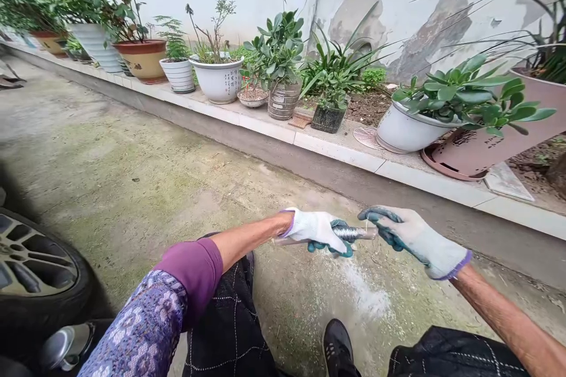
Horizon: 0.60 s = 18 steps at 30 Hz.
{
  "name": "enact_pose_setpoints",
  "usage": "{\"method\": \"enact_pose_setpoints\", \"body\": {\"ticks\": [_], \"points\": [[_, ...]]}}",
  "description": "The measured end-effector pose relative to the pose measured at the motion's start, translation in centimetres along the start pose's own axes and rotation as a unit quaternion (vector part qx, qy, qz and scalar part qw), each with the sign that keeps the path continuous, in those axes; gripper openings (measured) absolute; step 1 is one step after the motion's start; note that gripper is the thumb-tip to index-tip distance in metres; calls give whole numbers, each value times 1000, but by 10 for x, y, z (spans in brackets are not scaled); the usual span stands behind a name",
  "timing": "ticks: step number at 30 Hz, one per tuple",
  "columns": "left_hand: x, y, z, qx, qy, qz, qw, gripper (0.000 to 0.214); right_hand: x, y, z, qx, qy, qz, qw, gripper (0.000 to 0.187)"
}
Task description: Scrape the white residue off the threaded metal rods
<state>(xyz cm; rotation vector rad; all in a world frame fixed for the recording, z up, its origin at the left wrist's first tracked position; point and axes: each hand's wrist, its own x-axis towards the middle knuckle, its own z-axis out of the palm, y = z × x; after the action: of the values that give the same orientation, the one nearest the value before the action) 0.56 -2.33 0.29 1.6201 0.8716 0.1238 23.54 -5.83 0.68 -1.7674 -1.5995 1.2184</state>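
Note:
My left hand (321,232), in a white work glove with a teal palm, is wrapped round a stick (366,234) held roughly level. Silvery wire or thread (346,232) is wound in a thick coil about the stick, just past my left thumb. The stick's other end shows behind my left wrist. My right hand (404,235), gloved the same way, is closed in a pinch beside the stick's right end. A thin pale strand (367,222) shows at its fingertips; how the strand joins the coil is too fine to make out.
A tiled ledge (269,128) carries several potted plants along a peeling wall. A tilted white pot (409,128) and a pink pot (481,141) stand at right. White powder or crumbs (365,288) lie on the concrete below my hands. A car wheel (33,259) is at left.

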Motion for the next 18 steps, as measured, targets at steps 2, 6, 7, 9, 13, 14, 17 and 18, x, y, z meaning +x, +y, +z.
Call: {"method": "enact_pose_setpoints", "body": {"ticks": [2,6,7,9,13,14,17,18], "points": [[6,-6,2,15,-68,14,997,24,0,-4,-1,23,3,-6,1000,53],[12,-15,11,114,-115,10,987,25,7,-6,2,-29,-67,-24,997,49],[11,-14,14,124,-128,16,984,25,9,-5,4,-46,-98,-38,993,45],[8,-9,16,115,-121,33,985,24,12,2,10,-66,-145,-65,985,37],[6,9,3,60,19,66,996,17,17,18,25,-60,-120,-48,990,39],[7,13,-5,54,51,64,995,17,17,19,29,-59,-98,-43,993,42],[16,14,-31,147,116,60,980,10,11,7,39,-151,-23,-124,980,34],[22,11,-38,224,160,48,960,9,8,0,41,-200,-15,-158,967,30]]}}
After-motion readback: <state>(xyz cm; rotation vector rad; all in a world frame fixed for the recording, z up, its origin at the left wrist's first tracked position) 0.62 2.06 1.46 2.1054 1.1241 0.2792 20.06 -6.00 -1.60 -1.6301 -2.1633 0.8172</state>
